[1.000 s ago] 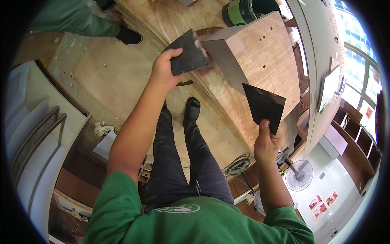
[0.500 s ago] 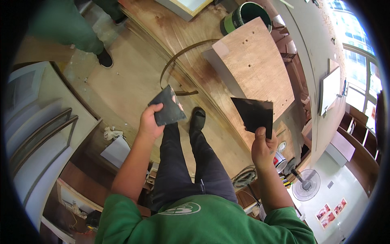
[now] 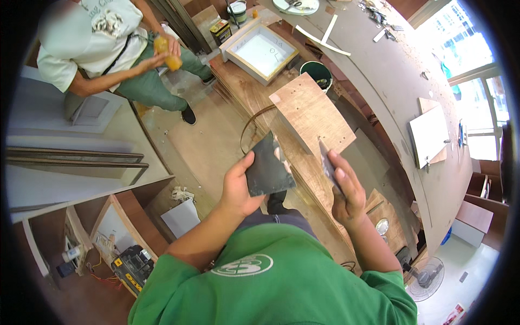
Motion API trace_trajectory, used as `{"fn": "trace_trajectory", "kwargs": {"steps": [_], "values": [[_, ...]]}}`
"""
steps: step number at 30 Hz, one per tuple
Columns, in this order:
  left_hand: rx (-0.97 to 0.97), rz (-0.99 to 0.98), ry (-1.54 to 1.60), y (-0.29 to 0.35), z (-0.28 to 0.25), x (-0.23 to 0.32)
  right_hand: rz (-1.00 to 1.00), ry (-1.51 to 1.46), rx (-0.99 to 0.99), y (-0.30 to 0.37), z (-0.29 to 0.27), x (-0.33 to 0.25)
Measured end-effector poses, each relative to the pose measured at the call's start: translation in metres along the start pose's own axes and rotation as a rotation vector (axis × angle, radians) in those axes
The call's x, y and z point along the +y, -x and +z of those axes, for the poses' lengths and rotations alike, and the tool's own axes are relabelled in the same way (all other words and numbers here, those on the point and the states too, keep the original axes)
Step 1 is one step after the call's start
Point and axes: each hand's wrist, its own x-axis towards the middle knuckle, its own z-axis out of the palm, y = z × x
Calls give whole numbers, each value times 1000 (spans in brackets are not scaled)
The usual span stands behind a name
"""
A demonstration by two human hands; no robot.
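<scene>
Here, near-left of the box (image 3: 315, 111), the left hand (image 3: 236, 187) grips the plate (image 3: 264, 167) face-up, thumb on top, fingertips unclear, presumably keeping it within reach of the right hand (image 3: 349, 194), whose fingers, nearer than the box, are closed round the blade (image 3: 327, 169), turned edge-on.

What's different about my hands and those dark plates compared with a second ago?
Your hands have come closer together: the left hand has shifted rightward, toward the right hand. The right-hand plate has turned from broad face to nearly edge-on. Your view has swung, showing more of the co-worker. Neither hand let go or took up anything; the left-hand plate stays broad-face up.
</scene>
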Motion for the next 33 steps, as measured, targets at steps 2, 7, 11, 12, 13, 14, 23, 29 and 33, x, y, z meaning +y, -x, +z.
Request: {"fn": "trace_trajectory", "kwargs": {"steps": [2,7,11,12,13,14,23,29,33], "values": [[-86,10,-16,16,32,-3,-47,3,23,-7,-19,-20],[-190,10,-139,46,81,-19,-139,-92,78,-10,-31,-56],[-215,-24,-175,65,105,-37,-241,-81,146,-9,-35,-74],[-233,-24,-187,68,110,-41,-269,-72,154,-10,-36,-75],[-251,-24,-200,72,115,-44,-279,9,156,-13,-39,-76],[-269,-26,-211,74,118,-46,-291,67,151,-14,-44,-73],[-135,48,-510,66,107,-52,-196,528,-95,-4,-98,-72],[-71,-84,-526,67,86,-65,190,667,-368,54,-121,-49],[-31,31,-555,64,75,-59,693,-127,176,94,-104,-40]]}}
